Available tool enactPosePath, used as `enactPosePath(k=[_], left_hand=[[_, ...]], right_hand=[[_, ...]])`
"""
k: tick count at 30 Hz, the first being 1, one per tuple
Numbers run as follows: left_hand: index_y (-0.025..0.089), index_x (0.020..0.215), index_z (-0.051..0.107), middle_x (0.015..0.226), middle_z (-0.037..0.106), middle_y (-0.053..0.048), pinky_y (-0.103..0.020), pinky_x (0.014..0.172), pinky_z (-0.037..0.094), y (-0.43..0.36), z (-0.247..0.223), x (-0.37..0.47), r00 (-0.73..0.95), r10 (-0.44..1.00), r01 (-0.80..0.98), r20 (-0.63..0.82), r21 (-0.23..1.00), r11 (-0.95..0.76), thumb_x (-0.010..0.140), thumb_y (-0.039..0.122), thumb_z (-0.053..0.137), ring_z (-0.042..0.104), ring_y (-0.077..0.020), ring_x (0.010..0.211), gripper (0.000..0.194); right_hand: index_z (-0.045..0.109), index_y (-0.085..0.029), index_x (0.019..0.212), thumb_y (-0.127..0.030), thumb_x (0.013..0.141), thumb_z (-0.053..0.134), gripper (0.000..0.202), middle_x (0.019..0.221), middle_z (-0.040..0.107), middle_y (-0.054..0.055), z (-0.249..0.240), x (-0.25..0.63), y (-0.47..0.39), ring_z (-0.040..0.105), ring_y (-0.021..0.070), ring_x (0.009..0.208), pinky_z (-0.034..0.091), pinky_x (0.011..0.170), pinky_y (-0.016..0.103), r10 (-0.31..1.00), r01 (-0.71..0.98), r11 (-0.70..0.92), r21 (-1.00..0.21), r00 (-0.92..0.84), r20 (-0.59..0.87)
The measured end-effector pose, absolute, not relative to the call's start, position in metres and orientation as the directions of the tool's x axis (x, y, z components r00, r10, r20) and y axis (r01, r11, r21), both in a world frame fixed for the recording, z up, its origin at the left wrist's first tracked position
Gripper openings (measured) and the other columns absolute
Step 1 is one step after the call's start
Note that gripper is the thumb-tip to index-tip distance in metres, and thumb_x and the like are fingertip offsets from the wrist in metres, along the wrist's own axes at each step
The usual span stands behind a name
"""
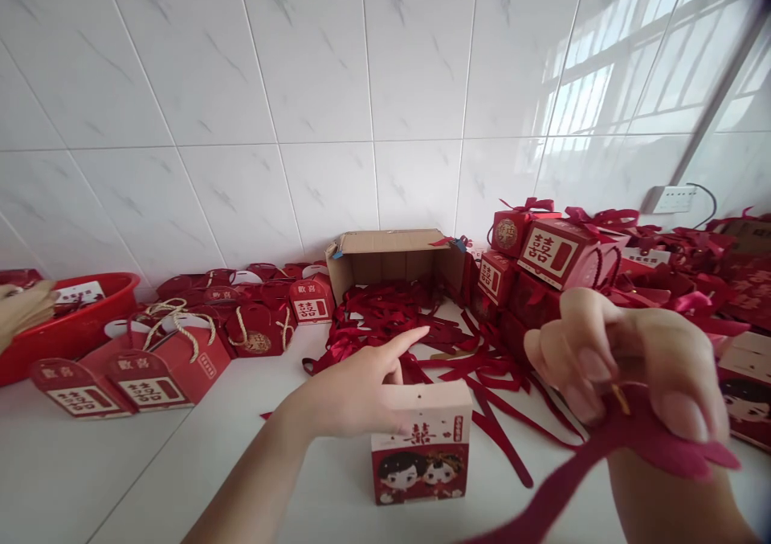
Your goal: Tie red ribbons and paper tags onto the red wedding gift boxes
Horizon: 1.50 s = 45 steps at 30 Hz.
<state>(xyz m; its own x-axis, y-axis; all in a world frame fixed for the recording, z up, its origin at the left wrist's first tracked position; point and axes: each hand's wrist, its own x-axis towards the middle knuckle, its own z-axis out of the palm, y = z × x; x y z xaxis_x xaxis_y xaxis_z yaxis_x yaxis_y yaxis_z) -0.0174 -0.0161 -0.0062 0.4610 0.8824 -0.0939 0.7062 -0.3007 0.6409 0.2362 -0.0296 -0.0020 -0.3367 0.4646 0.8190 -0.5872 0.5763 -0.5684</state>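
Note:
A small red and cream candy box (422, 472) with two cartoon figures stands upright on the white table in front of me. My left hand (349, 391) holds its upper left side, thumb on the front, index finger stretched out past it; the other fingertips are partly hidden. Raised close to the camera at the right, my right hand (632, 359) pinches a dark red ribbon (557, 492) between thumb and fingers. A short golden cord (620, 399) shows at the pinch. The ribbon's long end hangs down to the bottom edge of the view.
Behind the box, loose red ribbons (391, 311) spill from an open cardboard carton (394, 241). Finished red boxes (560, 255) are stacked at the right. Rope-handled boxes (181, 359) stand at the left, beside a red basin (114, 303) where another person's hand (24, 311) reaches in.

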Motion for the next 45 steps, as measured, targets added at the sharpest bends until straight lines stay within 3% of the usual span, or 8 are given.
enactPosePath(k=[5, 8, 11, 16, 24, 29, 34, 45], left_hand=[[0.035, 0.142, 0.04, 0.077, 0.062, 0.004, -0.022, 0.062, 0.048, 0.002, -0.005, -0.017, 0.286, 0.95, 0.454, 0.127, 0.855, -0.251, 0.072, 0.029, 0.076, 0.062, -0.0146, 0.069, 0.078], [0.033, 0.144, 0.037, 0.087, 0.071, -0.002, -0.031, 0.075, 0.056, 0.0, -0.001, -0.015, 0.119, 0.946, 0.158, 0.302, 0.935, -0.319, 0.073, 0.032, 0.078, 0.069, -0.0211, 0.085, 0.082], [0.031, 0.142, 0.04, 0.099, 0.074, -0.005, -0.036, 0.081, 0.059, -0.007, 0.0, -0.006, -0.035, 0.889, 0.011, 0.457, 0.889, -0.457, 0.072, 0.03, 0.08, 0.07, -0.024, 0.094, 0.081], [0.024, 0.124, 0.057, 0.1, 0.075, -0.004, -0.029, 0.076, 0.061, -0.02, -0.006, 0.011, -0.214, 0.702, 0.103, 0.679, 0.73, -0.676, 0.071, 0.025, 0.081, 0.072, -0.0203, 0.086, 0.058], [0.021, 0.081, 0.066, 0.073, 0.069, 0.001, -0.022, 0.062, 0.055, -0.027, -0.003, 0.008, -0.028, 0.72, 0.278, 0.694, 0.697, -0.661, 0.081, 0.031, 0.071, 0.066, -0.0137, 0.068, 0.011], [0.02, 0.078, 0.062, 0.103, 0.069, -0.002, -0.024, 0.09, 0.051, -0.029, -0.003, 0.012, 0.018, 0.679, 0.259, 0.734, 0.653, -0.712, 0.087, 0.024, 0.065, 0.064, -0.0151, 0.103, 0.01], [0.021, 0.082, 0.06, 0.087, 0.072, 0.003, -0.018, 0.081, 0.054, -0.035, -0.005, 0.017, 0.037, 0.665, 0.19, 0.746, 0.648, -0.737, 0.088, 0.017, 0.062, 0.069, -0.0101, 0.088, 0.007], [0.02, 0.087, 0.065, 0.088, 0.075, -0.001, -0.023, 0.076, 0.058, -0.038, -0.007, 0.018, 0.095, 0.604, 0.245, 0.791, 0.57, -0.785, 0.087, 0.014, 0.062, 0.071, -0.0156, 0.088, 0.007]], right_hand=[[0.075, -0.035, 0.075, -0.033, 0.077, 0.076, 0.003, 0.065, 0.061, -0.002, 0.001, 0.233, -0.032, 0.065, 0.015, 0.077, 0.054, 0.076, 0.028, 0.452, -0.544, 0.655, -0.525, -0.275, 0.849], [0.075, -0.035, 0.069, -0.031, 0.075, 0.078, 0.008, 0.096, 0.071, -0.001, 0.0, 0.223, -0.024, 0.057, 0.0228, 0.115, 0.037, 0.11, 0.039, 0.487, -0.45, 0.743, -0.495, -0.145, 0.861], [0.074, -0.033, 0.066, -0.025, 0.07, 0.082, 0.012, 0.129, 0.062, -0.004, -0.006, 0.21, -0.014, 0.033, 0.0258, 0.14, 0.019, 0.119, 0.044, 0.613, -0.38, 0.701, -0.603, -0.11, 0.782], [0.074, -0.03, 0.071, -0.021, 0.073, 0.079, 0.011, 0.135, 0.056, -0.002, -0.02, 0.185, -0.006, 0.043, 0.0267, 0.134, 0.042, 0.104, 0.043, 0.784, -0.482, 0.479, -0.734, -0.141, 0.605], [0.074, -0.028, 0.072, -0.019, 0.074, 0.078, 0.011, 0.138, 0.049, 0.001, -0.025, 0.182, -0.011, 0.058, 0.0235, 0.112, 0.054, 0.079, 0.033, 0.669, -0.238, 0.722, -0.65, -0.001, 0.743], [0.074, -0.029, 0.071, -0.021, 0.074, 0.079, 0.009, 0.147, 0.04, -0.002, -0.022, 0.184, -0.014, 0.061, 0.0184, 0.095, 0.052, 0.083, 0.037, 0.653, -0.164, 0.739, -0.654, -0.068, 0.755], [0.075, -0.029, 0.073, -0.025, 0.075, 0.079, 0.005, 0.131, 0.057, 0.003, -0.022, 0.181, -0.014, 0.043, 0.0264, 0.131, 0.039, 0.105, 0.042, 0.627, -0.06, 0.772, -0.633, -0.093, 0.773], [0.076, -0.03, 0.08, -0.022, 0.075, 0.078, 0.01, 0.119, 0.063, 0.007, -0.02, 0.183, -0.016, 0.051, 0.0292, 0.124, 0.055, 0.078, 0.037, 0.586, -0.022, 0.807, -0.59, -0.101, 0.804]])
